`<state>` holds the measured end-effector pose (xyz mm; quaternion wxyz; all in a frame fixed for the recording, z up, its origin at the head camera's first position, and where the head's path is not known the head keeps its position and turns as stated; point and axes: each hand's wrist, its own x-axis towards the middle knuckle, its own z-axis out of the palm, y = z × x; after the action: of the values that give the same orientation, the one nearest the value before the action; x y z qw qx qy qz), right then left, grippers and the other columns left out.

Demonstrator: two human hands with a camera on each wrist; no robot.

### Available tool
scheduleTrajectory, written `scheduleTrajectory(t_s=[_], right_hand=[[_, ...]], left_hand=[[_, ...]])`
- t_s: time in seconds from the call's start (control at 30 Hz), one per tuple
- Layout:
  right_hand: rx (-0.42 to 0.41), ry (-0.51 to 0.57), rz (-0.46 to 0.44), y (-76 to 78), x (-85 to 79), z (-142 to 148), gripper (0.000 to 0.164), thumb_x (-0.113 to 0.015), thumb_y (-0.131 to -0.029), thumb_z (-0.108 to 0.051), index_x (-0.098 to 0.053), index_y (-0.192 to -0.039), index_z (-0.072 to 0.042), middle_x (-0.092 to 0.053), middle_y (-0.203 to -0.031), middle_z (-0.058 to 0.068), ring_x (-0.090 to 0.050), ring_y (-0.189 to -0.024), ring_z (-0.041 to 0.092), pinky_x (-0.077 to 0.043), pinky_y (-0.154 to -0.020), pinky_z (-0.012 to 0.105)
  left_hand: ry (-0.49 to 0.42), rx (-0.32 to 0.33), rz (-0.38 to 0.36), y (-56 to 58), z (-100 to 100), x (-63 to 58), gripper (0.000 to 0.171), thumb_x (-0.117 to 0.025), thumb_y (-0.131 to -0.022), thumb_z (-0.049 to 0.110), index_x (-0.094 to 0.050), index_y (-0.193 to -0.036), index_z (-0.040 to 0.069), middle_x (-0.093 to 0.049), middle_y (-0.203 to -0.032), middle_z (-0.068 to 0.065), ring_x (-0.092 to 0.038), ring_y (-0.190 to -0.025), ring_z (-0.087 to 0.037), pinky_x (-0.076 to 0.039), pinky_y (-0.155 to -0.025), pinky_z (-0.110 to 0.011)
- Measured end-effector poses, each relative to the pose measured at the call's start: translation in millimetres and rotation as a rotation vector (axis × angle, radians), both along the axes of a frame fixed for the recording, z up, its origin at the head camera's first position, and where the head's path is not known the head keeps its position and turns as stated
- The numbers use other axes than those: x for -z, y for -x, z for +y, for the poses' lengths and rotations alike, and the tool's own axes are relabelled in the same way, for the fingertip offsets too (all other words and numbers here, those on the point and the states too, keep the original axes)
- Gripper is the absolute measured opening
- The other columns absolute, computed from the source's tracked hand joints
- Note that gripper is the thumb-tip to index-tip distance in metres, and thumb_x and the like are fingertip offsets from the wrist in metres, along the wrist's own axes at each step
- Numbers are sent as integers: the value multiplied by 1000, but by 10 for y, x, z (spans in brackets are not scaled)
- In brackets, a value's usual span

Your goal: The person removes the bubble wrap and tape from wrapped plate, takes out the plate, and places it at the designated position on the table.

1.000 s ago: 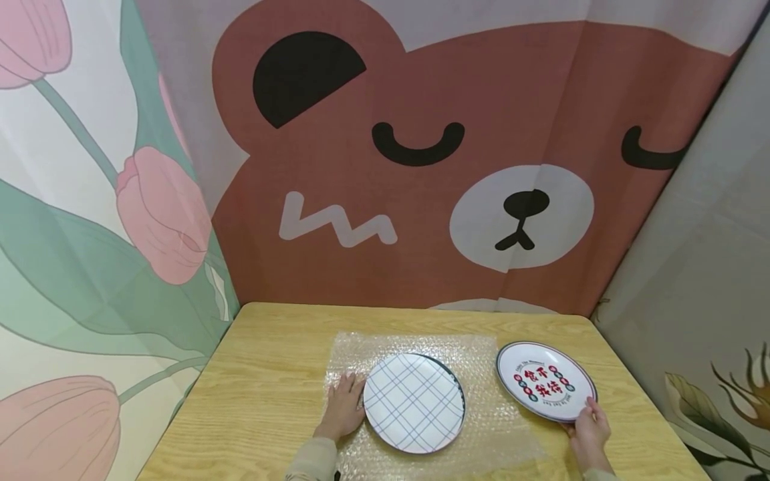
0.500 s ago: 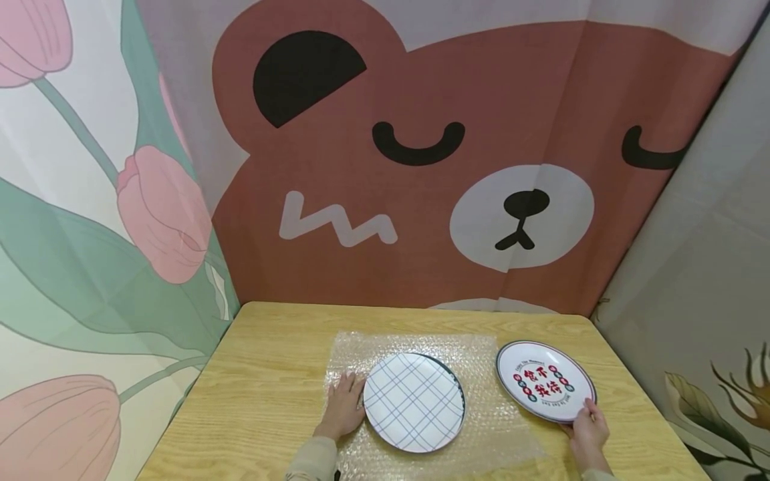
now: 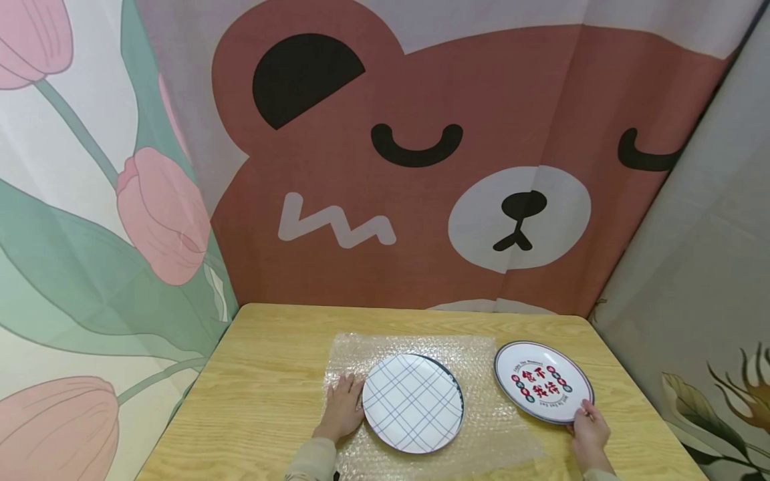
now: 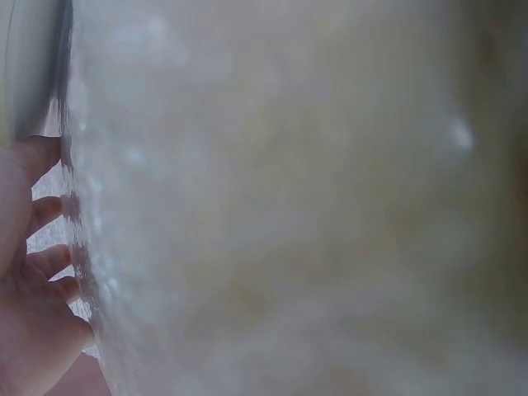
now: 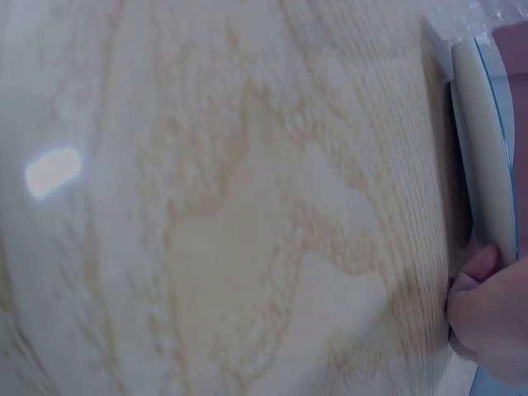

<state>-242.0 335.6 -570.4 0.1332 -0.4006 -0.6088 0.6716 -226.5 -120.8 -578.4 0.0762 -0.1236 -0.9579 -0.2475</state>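
Note:
A white plate with blue crossing lines (image 3: 413, 404) lies on a sheet of bubble wrap (image 3: 499, 427); a dark edge shows along its upper right side. My left hand (image 3: 343, 411) rests on the wrap at the plate's left rim, fingers extended. Blurred bubble wrap fills most of the left wrist view, with the left hand (image 4: 37, 297) at its left side. To the right, my right hand (image 3: 591, 433) pinches the near rim of a second white plate (image 3: 511, 364) with red characters. In the right wrist view this plate (image 5: 487, 157) is edge-on, its near side above the tabletop.
The light wooden table (image 3: 265, 374) has rounded back corners. Behind it hangs a curtain (image 3: 337, 280) with a bear print. Flower-printed cloths stand at the left (image 3: 90, 267) and right (image 3: 692, 321) sides.
Almost nothing differs. Both hands and both plates hold their places; the head view has shifted very slightly.

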Motion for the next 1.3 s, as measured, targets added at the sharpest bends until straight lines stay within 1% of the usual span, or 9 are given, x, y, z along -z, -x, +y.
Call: scheduleTrajectory(t_s=[0.23,0.53,0.77,0.9,1.0,1.1,1.13,1.2,1.3], right_hand=[[-15,-26,-21,-50,-47,-34,49,-37,-89,1,-27,-137,-7,-21,-144,12,-30,-125,23,-40,-46,8],[-38,-56,-10,-43,7,-11,50,-35,-87,5,-25,-136,0,-17,-144,19,-24,-127,32,-36,-39,8],[-67,-132,3,-78,14,-18,48,-36,-88,2,-28,-134,5,-24,-140,24,-39,-106,30,-37,-39,9],[-93,-143,7,-99,5,-26,48,-34,-88,2,-24,-135,5,-18,-141,25,-31,-120,34,-36,-40,7],[-106,-163,2,-117,-5,-38,50,-34,-87,2,-21,-135,5,-14,-142,25,-16,-129,34,-44,-70,8],[-112,-206,-17,-121,-20,-49,52,-33,-84,5,-21,-135,7,-11,-142,26,-8,-131,35,-27,-101,29],[-115,-216,-22,-119,-25,-50,53,-33,-83,7,-21,-135,7,-11,-142,26,-7,-131,35,-18,-104,38],[-119,-230,-30,-112,-32,-48,55,-34,-81,10,-21,-134,8,-10,-142,27,-4,-131,37,-12,-105,42],[-124,-223,-40,-97,-38,-43,59,-35,-77,13,-20,-134,8,-10,-142,27,-5,-131,37,-15,-105,43]], left_hand=[[8,-4,9,1,-3,19,46,-57,-76,17,-54,-117,-2,-41,-127,-29,-31,-119,-49,-19,-94,-64],[21,-5,8,15,-4,67,45,-57,-76,18,-54,-117,-2,-41,-127,-29,-31,-119,-49,-19,-94,-64],[15,-5,1,19,-4,72,46,-57,-77,18,-53,-118,-1,-40,-128,-29,-30,-119,-49,-19,-94,-64],[8,-5,-2,15,1,71,46,-57,-77,17,-53,-118,-2,-40,-128,-29,-30,-120,-49,-19,-94,-64],[5,-4,-5,13,3,74,45,-56,-77,17,-53,-118,-2,-40,-128,-29,-30,-120,-49,-18,-94,-64],[5,-5,-7,15,6,79,45,-56,-76,16,-53,-118,-1,-40,-128,-29,-30,-120,-48,-18,-94,-64],[6,-5,-5,16,5,79,46,-56,-76,16,-53,-118,-1,-40,-128,-29,-30,-120,-49,-19,-94,-64],[6,-5,-3,17,5,77,46,-57,-76,16,-53,-118,-2,-40,-128,-29,-30,-120,-49,-19,-94,-64],[7,-3,-1,21,0,67,47,-57,-75,17,-53,-118,-2,-40,-128,-29,-30,-120,-49,-19,-93,-64]])
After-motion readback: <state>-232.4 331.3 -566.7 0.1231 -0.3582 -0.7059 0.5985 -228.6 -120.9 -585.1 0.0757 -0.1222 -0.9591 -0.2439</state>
